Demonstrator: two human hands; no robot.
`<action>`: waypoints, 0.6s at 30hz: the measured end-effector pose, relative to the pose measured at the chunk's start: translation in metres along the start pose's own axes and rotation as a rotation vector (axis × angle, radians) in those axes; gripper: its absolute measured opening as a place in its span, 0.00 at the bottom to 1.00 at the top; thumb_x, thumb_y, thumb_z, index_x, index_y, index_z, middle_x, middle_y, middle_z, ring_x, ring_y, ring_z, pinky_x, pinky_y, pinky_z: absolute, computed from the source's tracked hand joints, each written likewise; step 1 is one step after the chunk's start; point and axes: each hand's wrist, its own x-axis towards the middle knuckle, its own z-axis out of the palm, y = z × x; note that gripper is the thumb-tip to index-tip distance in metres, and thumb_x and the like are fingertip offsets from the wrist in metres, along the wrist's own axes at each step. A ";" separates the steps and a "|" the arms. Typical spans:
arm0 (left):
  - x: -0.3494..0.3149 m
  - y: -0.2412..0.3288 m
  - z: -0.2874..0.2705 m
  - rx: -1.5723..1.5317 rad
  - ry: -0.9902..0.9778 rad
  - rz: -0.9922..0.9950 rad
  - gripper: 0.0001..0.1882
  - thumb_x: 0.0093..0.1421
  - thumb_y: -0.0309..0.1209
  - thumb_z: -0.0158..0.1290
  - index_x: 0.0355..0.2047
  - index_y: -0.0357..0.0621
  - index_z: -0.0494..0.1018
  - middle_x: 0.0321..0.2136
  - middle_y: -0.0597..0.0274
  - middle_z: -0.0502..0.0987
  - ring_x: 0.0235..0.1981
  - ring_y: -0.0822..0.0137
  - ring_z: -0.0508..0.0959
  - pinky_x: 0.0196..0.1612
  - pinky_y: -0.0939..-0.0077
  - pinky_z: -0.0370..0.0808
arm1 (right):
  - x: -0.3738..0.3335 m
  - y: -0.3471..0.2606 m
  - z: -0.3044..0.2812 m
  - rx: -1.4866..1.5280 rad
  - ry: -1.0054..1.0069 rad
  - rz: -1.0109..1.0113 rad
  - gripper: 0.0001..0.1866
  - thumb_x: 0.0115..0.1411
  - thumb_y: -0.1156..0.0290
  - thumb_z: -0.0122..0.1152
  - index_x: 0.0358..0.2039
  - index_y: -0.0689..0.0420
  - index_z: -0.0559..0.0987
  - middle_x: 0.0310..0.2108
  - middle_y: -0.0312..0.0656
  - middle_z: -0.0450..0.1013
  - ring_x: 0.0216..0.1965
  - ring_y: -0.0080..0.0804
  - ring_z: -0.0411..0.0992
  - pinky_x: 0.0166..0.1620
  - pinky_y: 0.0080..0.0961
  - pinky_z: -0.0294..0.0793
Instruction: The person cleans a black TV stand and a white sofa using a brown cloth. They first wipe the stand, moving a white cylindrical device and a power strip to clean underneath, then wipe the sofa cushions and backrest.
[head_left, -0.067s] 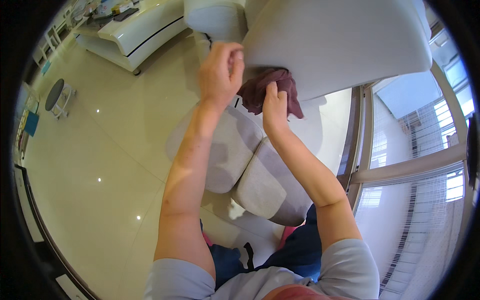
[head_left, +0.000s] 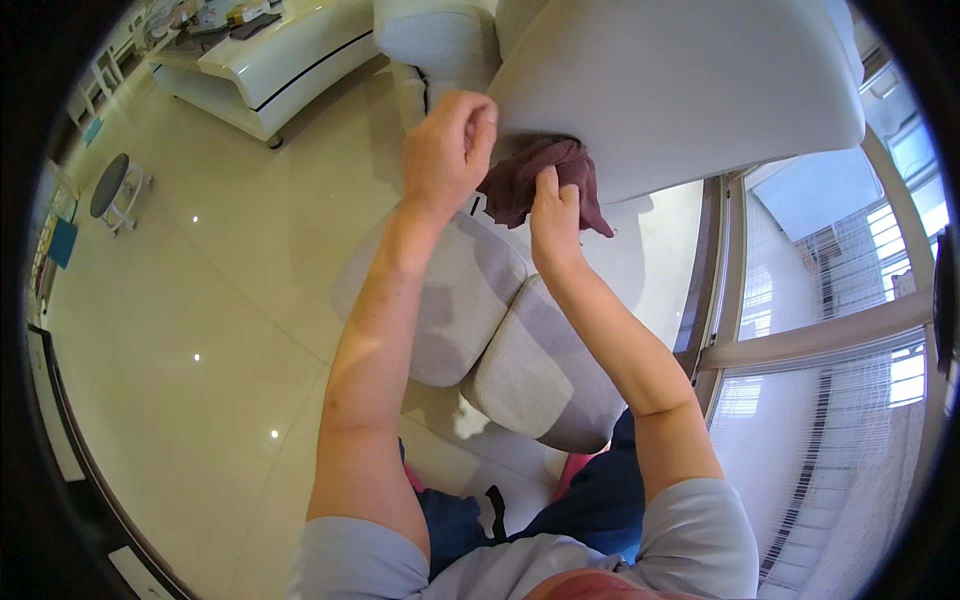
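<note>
I find my right hand (head_left: 557, 212) clamped on the bunched maroon cloth (head_left: 523, 181) at the near edge of the grey upholstered piece (head_left: 680, 90), presumably keeping its folds gathered; my left hand (head_left: 449, 150) curls beside, contents undeterminable.

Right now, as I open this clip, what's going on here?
A person's right hand grips a bunched maroon cloth at the edge of a grey upholstered sofa. The left hand is raised beside it with fingers curled; whether it holds anything is unclear. Nearer the person, two grey padded seats stand side by side on the pale, shiny floor.
</note>
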 end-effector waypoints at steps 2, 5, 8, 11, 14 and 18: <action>0.000 -0.007 -0.008 -0.204 -0.349 -0.297 0.07 0.60 0.30 0.52 0.35 0.41 0.73 0.28 0.63 0.75 0.27 0.71 0.76 0.31 0.76 0.73 | -0.005 -0.005 -0.008 0.006 -0.099 -0.148 0.11 0.64 0.71 0.45 0.42 0.66 0.69 0.37 0.39 0.69 0.41 0.26 0.66 0.44 0.24 0.67; 0.001 -0.020 -0.025 -0.422 -0.768 -0.579 0.20 0.57 0.36 0.57 0.45 0.40 0.68 0.39 0.62 0.75 0.37 0.72 0.75 0.40 0.76 0.74 | -0.015 -0.019 -0.017 0.016 -0.284 -0.365 0.10 0.62 0.76 0.45 0.43 0.65 0.69 0.37 0.37 0.70 0.41 0.24 0.66 0.45 0.23 0.67; -0.006 -0.031 -0.040 -0.629 -0.802 -0.468 0.42 0.51 0.37 0.64 0.60 0.39 0.53 0.53 0.53 0.67 0.53 0.62 0.69 0.55 0.70 0.68 | -0.016 -0.042 -0.031 -0.016 -0.577 -0.231 0.13 0.59 0.79 0.45 0.44 0.63 0.70 0.38 0.36 0.71 0.40 0.23 0.67 0.44 0.22 0.68; -0.012 -0.019 -0.046 -0.665 -0.802 -0.458 0.45 0.47 0.32 0.66 0.61 0.40 0.53 0.54 0.54 0.65 0.56 0.64 0.66 0.59 0.70 0.64 | -0.013 -0.052 -0.035 0.053 -0.536 -0.072 0.14 0.56 0.77 0.47 0.44 0.62 0.71 0.37 0.35 0.71 0.40 0.23 0.67 0.42 0.23 0.68; -0.014 0.001 -0.035 -0.682 -0.696 -0.352 0.41 0.45 0.28 0.66 0.58 0.39 0.57 0.51 0.58 0.69 0.53 0.67 0.69 0.57 0.71 0.66 | -0.002 -0.038 -0.040 0.072 -0.563 0.071 0.18 0.56 0.73 0.49 0.48 0.62 0.70 0.39 0.36 0.70 0.42 0.25 0.67 0.45 0.24 0.67; -0.009 -0.001 -0.030 -0.660 -0.618 -0.407 0.33 0.44 0.22 0.64 0.51 0.38 0.65 0.44 0.61 0.74 0.47 0.70 0.72 0.53 0.73 0.69 | 0.005 -0.039 -0.040 0.044 -0.595 0.027 0.21 0.56 0.73 0.49 0.51 0.63 0.67 0.43 0.38 0.69 0.46 0.27 0.66 0.49 0.24 0.65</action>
